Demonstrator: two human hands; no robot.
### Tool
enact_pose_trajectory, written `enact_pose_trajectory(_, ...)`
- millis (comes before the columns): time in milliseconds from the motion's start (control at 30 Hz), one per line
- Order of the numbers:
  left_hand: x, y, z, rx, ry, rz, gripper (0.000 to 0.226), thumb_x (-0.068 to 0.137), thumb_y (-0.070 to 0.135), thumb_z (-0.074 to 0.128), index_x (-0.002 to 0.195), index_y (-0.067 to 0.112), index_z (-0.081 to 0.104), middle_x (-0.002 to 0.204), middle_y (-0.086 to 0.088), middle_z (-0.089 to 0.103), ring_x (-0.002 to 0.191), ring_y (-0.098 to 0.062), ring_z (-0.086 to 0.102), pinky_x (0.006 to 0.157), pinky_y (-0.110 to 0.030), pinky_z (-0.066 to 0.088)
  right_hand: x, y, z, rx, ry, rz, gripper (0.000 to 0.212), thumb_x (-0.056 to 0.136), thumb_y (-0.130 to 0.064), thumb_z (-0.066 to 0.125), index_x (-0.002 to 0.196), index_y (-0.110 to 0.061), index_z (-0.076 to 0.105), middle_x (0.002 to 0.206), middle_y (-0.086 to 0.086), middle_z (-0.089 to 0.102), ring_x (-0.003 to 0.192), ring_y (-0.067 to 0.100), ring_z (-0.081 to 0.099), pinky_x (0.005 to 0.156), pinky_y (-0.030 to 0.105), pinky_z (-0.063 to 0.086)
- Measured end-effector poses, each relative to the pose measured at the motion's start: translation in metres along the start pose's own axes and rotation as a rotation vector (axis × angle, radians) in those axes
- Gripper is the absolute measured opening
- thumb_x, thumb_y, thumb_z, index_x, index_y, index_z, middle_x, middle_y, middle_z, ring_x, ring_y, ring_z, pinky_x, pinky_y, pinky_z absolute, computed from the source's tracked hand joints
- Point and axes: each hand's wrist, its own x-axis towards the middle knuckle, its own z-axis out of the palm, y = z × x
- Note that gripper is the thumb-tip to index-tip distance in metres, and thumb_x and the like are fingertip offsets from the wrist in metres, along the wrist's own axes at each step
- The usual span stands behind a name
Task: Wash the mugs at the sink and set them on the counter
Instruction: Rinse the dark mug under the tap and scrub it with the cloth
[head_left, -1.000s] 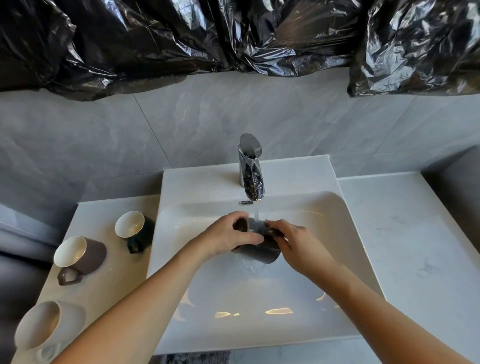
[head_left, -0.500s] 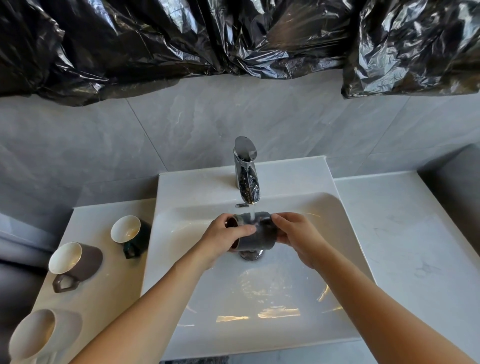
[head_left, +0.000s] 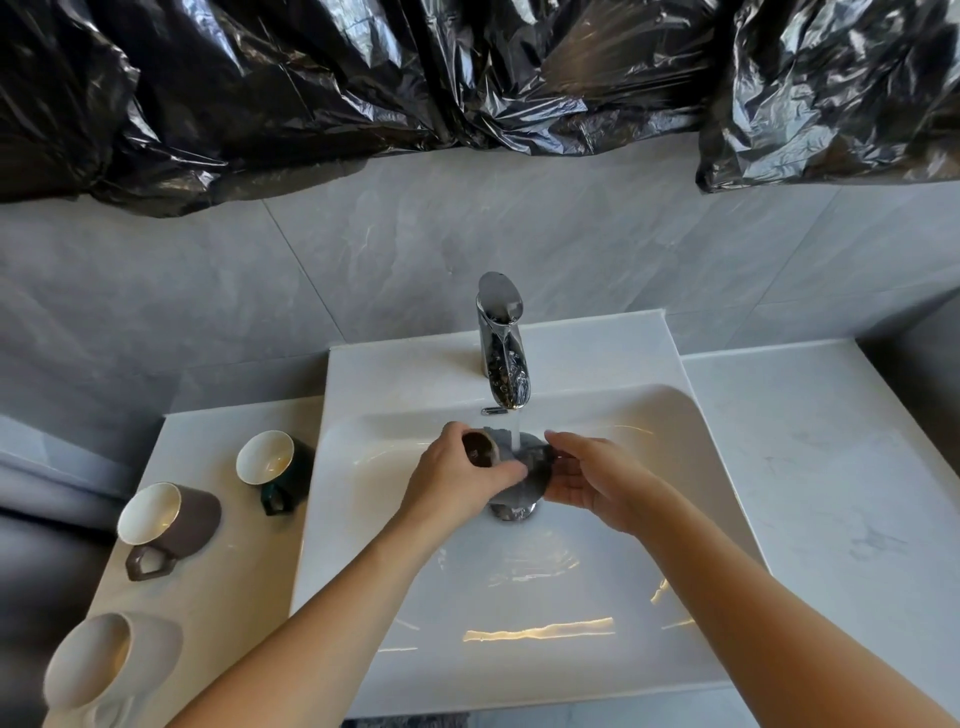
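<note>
Water runs from the chrome tap (head_left: 503, 343) onto a dark grey ceramic mug (head_left: 522, 470) held on its side over the drain of the white rectangular sink (head_left: 691, 441), the left hand (head_left: 457, 480) curled round its open end and the right hand (head_left: 597, 486) cupping its base. On the pale marble counter (head_left: 218, 587) to the left (all lying tipped) wait a dark green mug (head_left: 275, 465), a brown mug (head_left: 166, 525) and a cream mug (head_left: 104, 662).
</note>
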Motion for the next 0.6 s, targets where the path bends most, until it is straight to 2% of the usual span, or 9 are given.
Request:
enact_pose_trajectory(67,-0.005,0.005,0.006,0.084,0.083,0.073,0.072,0.060,0.061,0.078,0.116,0.027,0.048,0.110,0.010,0.059,0.100,-0.017,0.059,0.075,-0.031,0.046,0.000,0.002,0.001,-0.036,0.015,0.006,0.029,0.100,-0.031,0.057,0.106,-0.005,0.069,0.091,0.012,0.075,0.082,0.024,0.072,0.078,0.037,0.059)
enact_pose_trajectory(133,-0.008,0.008,0.013,0.097,0.144,0.162,0.074,0.057,0.062,0.079,0.117,0.029,0.050,0.111,0.010,0.059,0.103,-0.016,0.058,0.083,-0.032,0.049,-0.003,0.002,0.003,-0.056,0.048,-0.004,0.032,0.101,-0.034,0.056,0.107,-0.005,0.068,0.086,0.010,0.074,0.074,0.021,0.070,0.070,0.034,0.059)
enact_pose_trajectory(233,-0.011,0.008,0.021,0.068,0.111,0.243,0.076,0.059,0.059,0.081,0.122,0.033,0.049,0.113,0.011,0.050,0.105,-0.012,0.054,0.090,-0.032,0.049,-0.007,0.001,-0.003,-0.087,0.086,-0.001,0.036,0.101,-0.037,0.055,0.108,-0.004,0.066,0.087,0.014,0.072,0.073,0.025,0.068,0.080,0.041,0.061)
enact_pose_trajectory(333,-0.011,0.006,0.029,0.012,0.048,0.298,0.068,0.060,0.055,0.083,0.115,0.031,0.051,0.110,0.011,0.050,0.102,-0.009,0.053,0.086,-0.027,0.048,-0.014,0.001,-0.015,-0.110,0.089,-0.001,0.037,0.102,-0.036,0.054,0.113,-0.001,0.062,0.092,0.016,0.070,0.073,0.025,0.069,0.079,0.041,0.060)
enact_pose_trajectory(467,-0.007,-0.004,0.032,-0.369,-0.171,0.167,0.077,0.061,0.038,0.087,0.129,0.034,0.051,0.120,0.007,0.061,0.108,-0.009,0.061,0.092,-0.030,0.054,-0.025,0.004,-0.022,-0.145,0.054,-0.104,0.024,0.102,-0.030,0.054,0.110,-0.008,0.061,0.100,0.014,0.069,0.087,0.023,0.066,0.079,0.040,0.057)
enact_pose_trajectory(533,-0.006,-0.008,0.030,-0.659,-0.275,0.052,0.072,0.066,0.022,0.081,0.132,0.030,0.053,0.124,-0.009,0.063,0.106,-0.021,0.067,0.090,-0.036,0.057,-0.029,0.005,-0.019,-0.210,0.075,-0.161,0.020,0.102,-0.027,0.054,0.108,-0.010,0.062,0.100,0.013,0.069,0.089,0.023,0.066,0.077,0.039,0.055)
enact_pose_trajectory(600,-0.005,-0.006,0.025,-0.860,-0.350,-0.088,0.057,0.077,0.022,0.075,0.130,0.027,0.056,0.123,-0.019,0.063,0.102,-0.034,0.069,0.091,-0.048,0.057,-0.033,0.006,-0.013,-0.269,0.092,-0.230,0.018,0.101,-0.024,0.056,0.108,-0.008,0.062,0.103,0.019,0.069,0.095,0.031,0.067,0.085,0.045,0.057)
